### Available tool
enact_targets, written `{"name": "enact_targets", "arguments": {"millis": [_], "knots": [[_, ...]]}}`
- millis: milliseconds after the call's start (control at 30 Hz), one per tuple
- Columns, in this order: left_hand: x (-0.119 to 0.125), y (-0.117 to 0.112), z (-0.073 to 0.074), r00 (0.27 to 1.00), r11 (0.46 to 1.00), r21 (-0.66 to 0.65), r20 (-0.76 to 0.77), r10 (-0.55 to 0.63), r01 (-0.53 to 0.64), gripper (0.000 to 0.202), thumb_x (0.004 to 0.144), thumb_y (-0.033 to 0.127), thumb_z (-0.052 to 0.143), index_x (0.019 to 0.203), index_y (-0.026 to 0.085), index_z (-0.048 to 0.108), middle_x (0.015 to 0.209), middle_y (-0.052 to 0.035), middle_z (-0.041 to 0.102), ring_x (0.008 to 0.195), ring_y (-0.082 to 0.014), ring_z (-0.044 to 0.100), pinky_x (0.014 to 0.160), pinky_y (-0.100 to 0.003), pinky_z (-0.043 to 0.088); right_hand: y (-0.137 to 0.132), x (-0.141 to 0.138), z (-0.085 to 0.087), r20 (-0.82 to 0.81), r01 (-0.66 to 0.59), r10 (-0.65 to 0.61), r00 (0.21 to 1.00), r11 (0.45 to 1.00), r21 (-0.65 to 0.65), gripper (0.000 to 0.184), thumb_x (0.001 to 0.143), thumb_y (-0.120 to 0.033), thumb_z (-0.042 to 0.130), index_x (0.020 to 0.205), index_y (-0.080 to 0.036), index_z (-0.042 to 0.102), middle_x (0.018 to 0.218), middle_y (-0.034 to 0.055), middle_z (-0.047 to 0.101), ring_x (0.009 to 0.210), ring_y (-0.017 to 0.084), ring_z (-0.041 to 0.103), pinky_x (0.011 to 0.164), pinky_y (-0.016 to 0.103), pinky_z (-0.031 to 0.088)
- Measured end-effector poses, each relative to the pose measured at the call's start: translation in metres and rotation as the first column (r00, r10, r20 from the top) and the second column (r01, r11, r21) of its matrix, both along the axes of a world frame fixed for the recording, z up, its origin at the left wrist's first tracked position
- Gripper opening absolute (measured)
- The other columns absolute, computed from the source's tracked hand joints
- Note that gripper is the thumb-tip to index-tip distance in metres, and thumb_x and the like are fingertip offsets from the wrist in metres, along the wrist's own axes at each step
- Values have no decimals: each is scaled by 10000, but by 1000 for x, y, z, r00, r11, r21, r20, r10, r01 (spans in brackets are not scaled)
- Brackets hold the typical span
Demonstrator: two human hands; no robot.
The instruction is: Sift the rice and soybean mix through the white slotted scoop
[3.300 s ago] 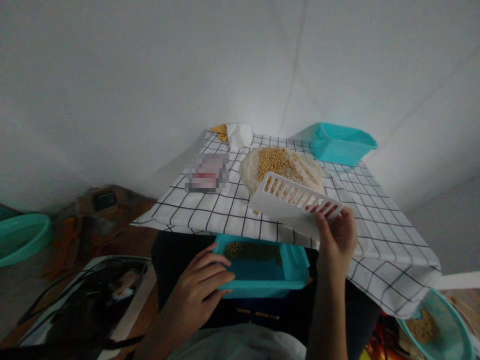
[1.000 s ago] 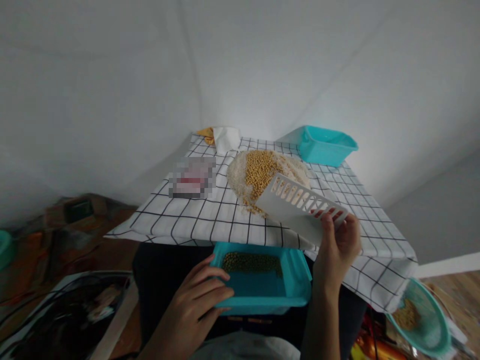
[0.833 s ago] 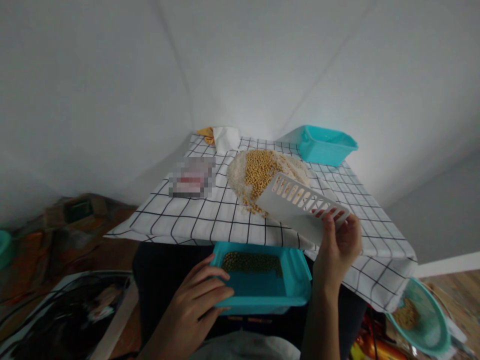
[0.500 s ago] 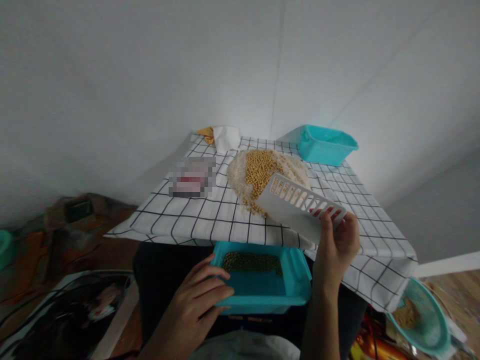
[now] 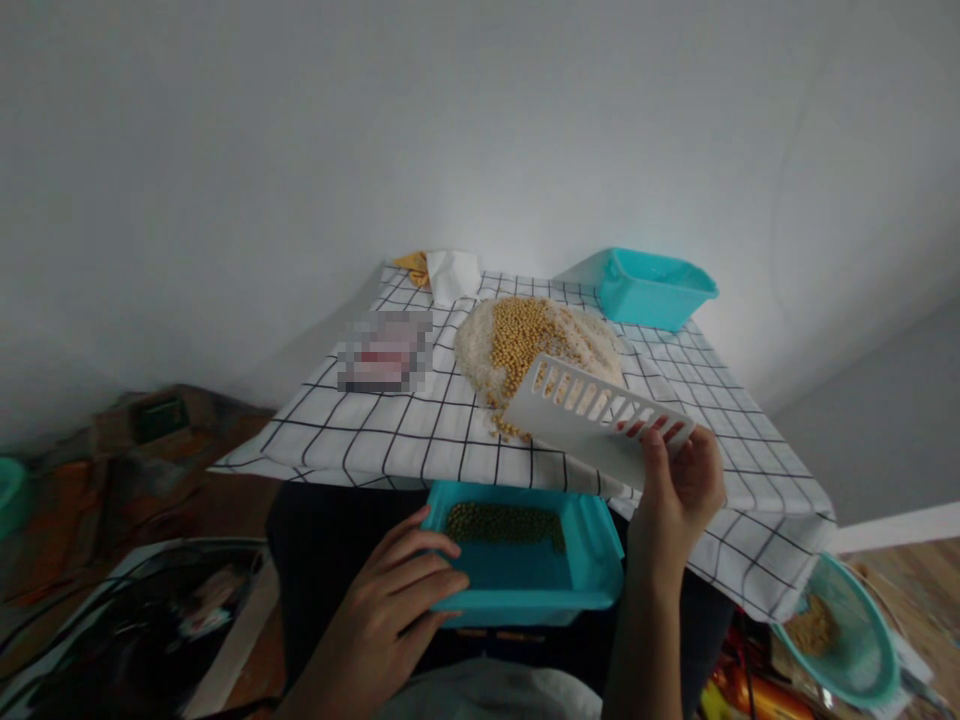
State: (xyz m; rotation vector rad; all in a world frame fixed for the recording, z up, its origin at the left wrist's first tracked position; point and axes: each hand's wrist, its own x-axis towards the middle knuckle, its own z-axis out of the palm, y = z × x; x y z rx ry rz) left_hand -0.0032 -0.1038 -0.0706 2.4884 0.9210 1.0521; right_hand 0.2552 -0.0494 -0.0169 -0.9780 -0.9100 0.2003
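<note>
My right hand [image 5: 684, 490] grips the right end of a white slotted plastic panel [image 5: 577, 425], with fingertips showing through its slots. The panel is tilted, its far end low over the near side of a pile of yellow soybeans [image 5: 517, 335] and pale grains [image 5: 472, 345]. A turquoise plastic bin [image 5: 525, 600] rests on my lap below the table edge. Small dark green beans [image 5: 506, 525] lie along its far side. My left hand [image 5: 405, 590] holds the bin's left rim, fingers reaching over it.
The table has a white checked cloth [image 5: 360, 440]. A second turquoise bin [image 5: 656, 290] stands back right. White and yellow cloths [image 5: 454, 275] lie back left, beside a pixelated item [image 5: 386, 352]. On the floor right is a turquoise basin [image 5: 862, 640] holding tan matter.
The white panel has moved slightly left and down toward the near edge of the pile, and its tilt has flattened a little. My left hand and the bin on my lap stay put.
</note>
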Motion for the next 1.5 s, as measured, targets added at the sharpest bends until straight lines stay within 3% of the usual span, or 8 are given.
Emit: {"name": "enact_targets", "arguments": {"millis": [333, 1067, 1300, 1500], "knots": [[0, -1, 1, 1000, 1000, 10, -10, 29, -29, 243, 874, 35, 542, 936, 227, 679, 841, 23, 715, 950, -169, 662, 1135, -433, 418, -1, 2, 2, 16, 7, -7, 1000, 1000, -3, 133, 851, -272, 670, 797, -191, 579, 778, -28, 603, 701, 101, 614, 692, 254, 527], [0, 0, -1, 1000, 999, -19, -1, 30, -30, 194, 906, 87, 564, 937, 227, 694, 833, 14, 721, 949, -175, 668, 1144, -457, 417, -1, 17, -2, -52, 32, -32, 998, 999, -2, 194, 798, -303, 731, 781, -187, 577, 763, -23, 615, 659, 123, 622, 669, 291, 506], [2, 1, 6, 999, 999, 39, 12, 32, -32, 197, 906, 83, 554, 909, 222, 694, 803, 17, 719, 897, -164, 678, 1101, -421, 460, -1, 15, -1, -40, 31, -32, 999, 999, -7, 201, 793, -319, 722, 773, -189, 569, 758, -27, 604, 643, 130, 635, 664, 312, 534], [1, 1, 6, 1000, 1000, 21, 8, 18, -18, 192, 908, 72, 558, 929, 215, 683, 820, 19, 713, 928, -161, 666, 1136, -413, 417, -2, 15, 1, -41, 31, -31, 999, 1000, 1, 207, 791, -310, 733, 763, -189, 568, 757, -32, 605, 655, 119, 634, 658, 285, 524]]}}
